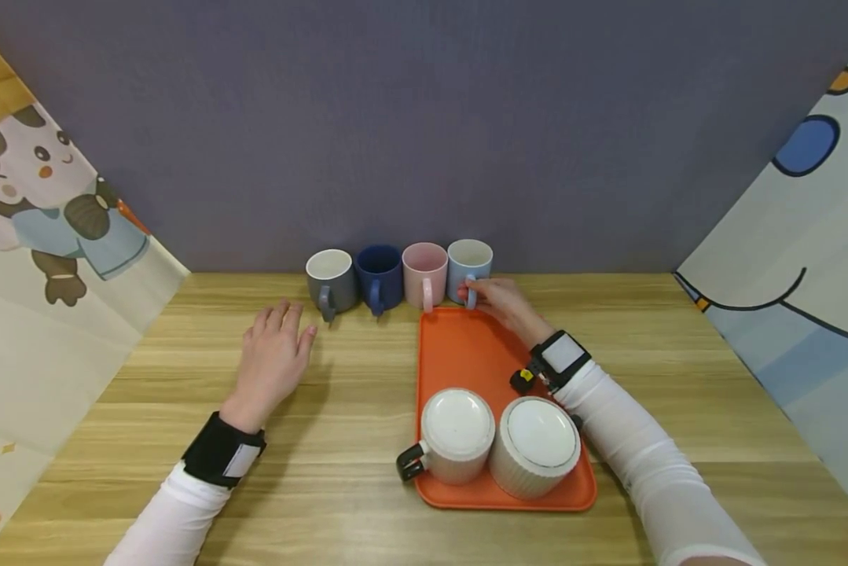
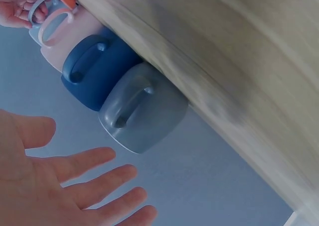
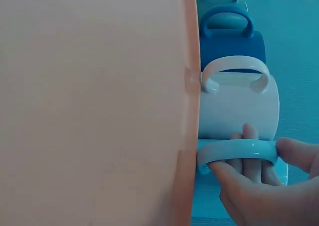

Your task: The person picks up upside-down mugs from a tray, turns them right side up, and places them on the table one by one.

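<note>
Four mugs would be several: in a row along the back wall stand a grey mug (image 1: 332, 281), a dark blue mug (image 1: 379, 277), a pink mug (image 1: 425, 273) and a light blue mug (image 1: 469, 263), all upright with handles facing me. My right hand (image 1: 501, 302) holds the light blue mug by its handle; in the right wrist view the fingers (image 3: 251, 169) pass through the handle loop. To the left of the grey mug, my left hand (image 1: 271, 354) is spread with straight fingers and touches no mug. The left wrist view shows its palm (image 2: 35, 186) bare.
An orange tray (image 1: 459, 346) lies on the wooden table (image 1: 367, 409) in front of the pink and light blue mugs. Two pale ribbed mugs (image 1: 459, 428) stand upside down at its near end, a black-tipped handle jutting left. A grey wall (image 1: 424, 134) closes the back.
</note>
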`<move>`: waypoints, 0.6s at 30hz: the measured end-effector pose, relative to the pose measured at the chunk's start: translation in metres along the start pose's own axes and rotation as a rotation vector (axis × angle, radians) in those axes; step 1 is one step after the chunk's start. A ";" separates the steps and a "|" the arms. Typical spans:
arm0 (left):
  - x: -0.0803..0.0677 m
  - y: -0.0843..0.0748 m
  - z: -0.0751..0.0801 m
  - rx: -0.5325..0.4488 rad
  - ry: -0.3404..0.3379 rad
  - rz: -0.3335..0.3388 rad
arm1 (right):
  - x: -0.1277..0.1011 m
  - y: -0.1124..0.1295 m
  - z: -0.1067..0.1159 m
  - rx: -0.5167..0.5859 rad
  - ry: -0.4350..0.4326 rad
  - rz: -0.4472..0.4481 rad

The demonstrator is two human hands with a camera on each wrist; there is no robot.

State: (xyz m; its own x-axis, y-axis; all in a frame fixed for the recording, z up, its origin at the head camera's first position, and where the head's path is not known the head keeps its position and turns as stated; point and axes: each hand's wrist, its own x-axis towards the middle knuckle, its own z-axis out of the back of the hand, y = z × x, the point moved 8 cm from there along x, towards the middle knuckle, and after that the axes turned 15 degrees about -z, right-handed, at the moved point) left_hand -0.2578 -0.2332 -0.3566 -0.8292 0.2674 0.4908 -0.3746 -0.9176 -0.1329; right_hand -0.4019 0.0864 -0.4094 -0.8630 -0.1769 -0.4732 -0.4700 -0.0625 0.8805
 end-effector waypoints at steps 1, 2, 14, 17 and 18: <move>0.001 -0.001 0.000 -0.001 0.002 -0.002 | 0.000 0.000 0.001 -0.013 0.000 0.002; 0.001 -0.001 -0.001 -0.003 0.004 -0.003 | -0.001 0.000 0.001 -0.027 0.001 0.005; 0.006 -0.006 -0.005 -0.006 0.004 -0.012 | -0.018 0.009 0.013 -0.266 -0.020 0.072; 0.009 -0.009 -0.004 -0.003 -0.011 -0.029 | -0.030 0.016 0.020 -0.387 -0.054 0.112; 0.010 -0.010 -0.005 -0.002 -0.015 -0.034 | -0.035 0.018 0.021 -0.421 -0.062 0.131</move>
State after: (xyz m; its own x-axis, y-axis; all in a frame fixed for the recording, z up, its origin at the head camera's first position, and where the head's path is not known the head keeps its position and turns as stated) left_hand -0.2640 -0.2197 -0.3545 -0.8096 0.2945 0.5078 -0.4039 -0.9072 -0.1178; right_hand -0.3847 0.1124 -0.3776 -0.9258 -0.1511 -0.3466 -0.2508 -0.4407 0.8619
